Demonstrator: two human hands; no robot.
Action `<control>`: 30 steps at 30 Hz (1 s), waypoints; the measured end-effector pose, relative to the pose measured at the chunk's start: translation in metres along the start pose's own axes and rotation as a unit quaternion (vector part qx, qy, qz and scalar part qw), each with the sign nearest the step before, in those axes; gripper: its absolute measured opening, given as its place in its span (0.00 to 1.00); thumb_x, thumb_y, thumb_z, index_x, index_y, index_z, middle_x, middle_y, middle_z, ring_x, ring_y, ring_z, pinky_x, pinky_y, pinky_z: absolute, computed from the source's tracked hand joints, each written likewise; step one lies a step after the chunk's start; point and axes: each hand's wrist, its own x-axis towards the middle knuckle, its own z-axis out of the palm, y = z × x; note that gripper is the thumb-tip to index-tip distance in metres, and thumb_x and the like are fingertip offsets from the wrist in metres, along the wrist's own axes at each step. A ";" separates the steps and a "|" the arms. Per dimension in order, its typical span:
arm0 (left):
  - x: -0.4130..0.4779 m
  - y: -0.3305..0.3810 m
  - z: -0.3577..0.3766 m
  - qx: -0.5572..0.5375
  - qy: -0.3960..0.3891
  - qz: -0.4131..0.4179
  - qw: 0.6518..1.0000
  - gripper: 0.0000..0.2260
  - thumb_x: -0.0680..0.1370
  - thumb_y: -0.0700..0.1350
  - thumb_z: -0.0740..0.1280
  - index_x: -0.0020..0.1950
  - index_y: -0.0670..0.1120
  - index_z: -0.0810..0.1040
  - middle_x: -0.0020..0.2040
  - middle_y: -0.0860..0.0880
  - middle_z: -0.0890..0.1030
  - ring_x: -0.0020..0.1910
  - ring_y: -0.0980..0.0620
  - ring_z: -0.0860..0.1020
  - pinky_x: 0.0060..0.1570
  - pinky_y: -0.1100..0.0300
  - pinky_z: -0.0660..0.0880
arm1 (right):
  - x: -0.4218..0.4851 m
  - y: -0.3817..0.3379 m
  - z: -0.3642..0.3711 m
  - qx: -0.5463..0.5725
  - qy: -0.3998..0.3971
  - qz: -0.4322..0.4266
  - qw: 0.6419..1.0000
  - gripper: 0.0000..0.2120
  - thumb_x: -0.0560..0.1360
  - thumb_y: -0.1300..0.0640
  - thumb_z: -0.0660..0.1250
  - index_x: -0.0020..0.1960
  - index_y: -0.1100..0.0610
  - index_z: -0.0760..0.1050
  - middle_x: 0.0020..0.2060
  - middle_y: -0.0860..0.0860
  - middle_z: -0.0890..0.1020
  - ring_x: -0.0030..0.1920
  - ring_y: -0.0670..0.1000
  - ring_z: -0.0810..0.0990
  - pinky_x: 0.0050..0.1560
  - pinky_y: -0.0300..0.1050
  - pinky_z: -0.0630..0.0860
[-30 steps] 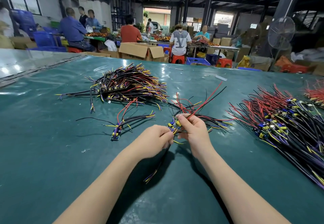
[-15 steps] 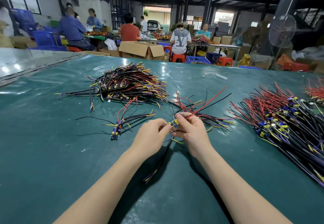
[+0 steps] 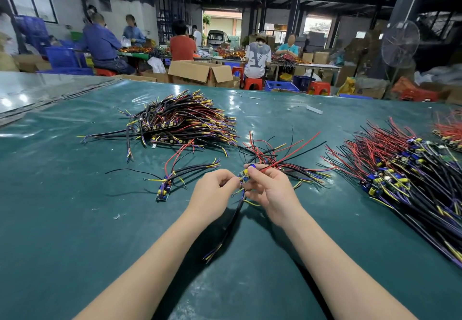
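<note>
A small circuit board with yellow and blue parts is held just above the green table cover. My left hand pinches its left side and my right hand pinches its right side. Red and black wires fan away from the board toward the back right. A black cable with coloured ends hangs from it toward me.
One finished board with wires lies left of my hands. A heap of dark wired boards sits behind it, and a larger heap with red wires fills the right side. People sit working at tables beyond the far edge.
Both hands have lifted the board slightly and drawn closer together around it; the red and black wires have risen off the table with it.
</note>
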 end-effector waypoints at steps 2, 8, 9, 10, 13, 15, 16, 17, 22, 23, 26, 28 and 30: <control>0.001 -0.002 -0.001 -0.002 0.010 0.006 1.000 0.11 0.76 0.40 0.64 0.34 0.47 0.76 0.38 0.39 0.79 0.37 0.50 0.71 0.42 0.56 0.68 | 0.000 0.001 -0.002 -0.027 -0.008 0.017 0.999 0.06 0.74 0.63 0.65 0.39 0.57 0.73 0.26 0.48 0.76 0.24 0.42 0.73 0.26 0.35 0.73; 0.001 0.001 -0.006 -0.066 -0.087 -0.075 0.991 0.19 0.79 0.44 0.59 0.30 0.51 0.80 0.24 0.55 0.64 0.22 0.58 0.60 0.23 0.65 0.56 | 0.001 0.001 -0.003 -0.042 -0.010 -0.006 0.999 0.09 0.74 0.67 0.64 0.37 0.59 0.69 0.26 0.51 0.74 0.28 0.46 0.80 0.28 0.35 0.75; 0.002 0.002 -0.008 -0.152 -0.117 -0.131 0.973 0.21 0.80 0.45 0.58 0.30 0.50 0.81 0.24 0.55 0.64 0.20 0.59 0.58 0.20 0.67 0.54 | 0.000 0.000 -0.003 -0.039 -0.012 -0.012 0.999 0.10 0.74 0.67 0.64 0.36 0.58 0.69 0.26 0.51 0.74 0.27 0.46 0.80 0.28 0.35 0.75; 0.003 0.002 -0.011 -0.230 -0.137 -0.183 0.946 0.23 0.81 0.46 0.57 0.29 0.48 0.82 0.24 0.55 0.65 0.19 0.61 0.57 0.17 0.70 0.52 | 0.000 0.000 -0.003 -0.042 -0.012 -0.016 0.999 0.11 0.74 0.67 0.65 0.36 0.57 0.69 0.26 0.50 0.74 0.27 0.44 0.79 0.27 0.34 0.73; 0.004 0.002 -0.017 -0.299 -0.162 -0.250 0.906 0.21 0.80 0.48 0.59 0.31 0.45 0.82 0.21 0.56 0.64 0.17 0.61 0.57 0.14 0.72 0.51 | 0.000 0.001 0.001 -0.057 -0.010 -0.029 0.998 0.09 0.73 0.66 0.66 0.37 0.57 0.70 0.26 0.47 0.73 0.25 0.41 0.73 0.27 0.33 0.69; 0.002 0.004 -0.016 -0.261 -0.172 -0.235 0.920 0.16 0.79 0.47 0.60 0.34 0.45 0.77 0.21 0.56 0.62 0.17 0.62 0.56 0.15 0.72 0.51 | 0.001 0.001 0.001 -0.052 -0.013 -0.048 0.997 0.08 0.73 0.68 0.65 0.38 0.59 0.71 0.23 0.46 0.72 0.24 0.42 0.71 0.28 0.35 0.69; 0.001 0.005 -0.014 -0.233 -0.179 -0.220 0.930 0.15 0.80 0.46 0.60 0.35 0.46 0.75 0.21 0.57 0.61 0.17 0.62 0.56 0.16 0.72 0.50 | 0.001 0.001 0.001 -0.056 -0.014 -0.057 0.997 0.08 0.73 0.69 0.65 0.37 0.59 0.71 0.23 0.47 0.72 0.24 0.43 0.70 0.28 0.35 0.68; 0.000 0.005 -0.012 -0.211 -0.184 -0.208 0.937 0.14 0.80 0.46 0.60 0.35 0.46 0.74 0.21 0.57 0.60 0.18 0.62 0.55 0.16 0.72 0.50 | 0.000 0.001 0.000 -0.062 -0.014 -0.063 0.996 0.10 0.73 0.69 0.65 0.35 0.59 0.72 0.24 0.48 0.71 0.24 0.43 0.69 0.29 0.35 0.67; -0.002 0.005 -0.005 -0.211 -0.148 -0.155 0.954 0.12 0.79 0.42 0.60 0.37 0.45 0.77 0.22 0.57 0.66 0.19 0.61 0.58 0.18 0.72 0.54 | 0.000 0.001 0.000 -0.011 -0.006 -0.056 0.998 0.11 0.74 0.69 0.63 0.34 0.59 0.70 0.22 0.47 0.72 0.23 0.43 0.73 0.27 0.35 0.74; -0.002 0.005 -0.005 -0.212 -0.134 -0.135 0.959 0.12 0.79 0.40 0.60 0.37 0.45 0.77 0.22 0.56 0.68 0.19 0.62 0.60 0.18 0.72 0.55 | 0.000 -0.001 0.000 0.008 0.001 -0.047 0.999 0.10 0.75 0.68 0.63 0.35 0.59 0.70 0.22 0.47 0.74 0.23 0.43 0.75 0.27 0.34 0.74; -0.001 0.005 -0.008 -0.210 -0.092 -0.092 0.969 0.12 0.79 0.37 0.60 0.38 0.45 0.77 0.23 0.55 0.73 0.19 0.62 0.63 0.19 0.72 0.58 | -0.001 0.000 0.003 0.032 0.015 0.000 0.999 0.08 0.76 0.62 0.62 0.38 0.57 0.72 0.25 0.49 0.80 0.27 0.44 0.80 0.27 0.32 0.72; 0.000 0.004 -0.009 -0.223 -0.063 -0.095 0.968 0.11 0.79 0.37 0.61 0.38 0.44 0.78 0.24 0.55 0.75 0.19 0.62 0.65 0.19 0.72 0.60 | -0.004 0.004 0.004 0.002 0.008 0.037 0.999 0.08 0.76 0.57 0.63 0.38 0.57 0.74 0.28 0.48 0.82 0.29 0.44 0.79 0.30 0.32 0.73; -0.001 0.004 -0.009 -0.233 -0.049 -0.113 0.965 0.11 0.79 0.39 0.61 0.38 0.45 0.78 0.25 0.55 0.75 0.19 0.62 0.67 0.19 0.72 0.61 | -0.005 0.007 0.008 -0.027 -0.008 0.043 0.999 0.10 0.76 0.56 0.63 0.37 0.56 0.75 0.28 0.46 0.82 0.29 0.42 0.79 0.30 0.31 0.73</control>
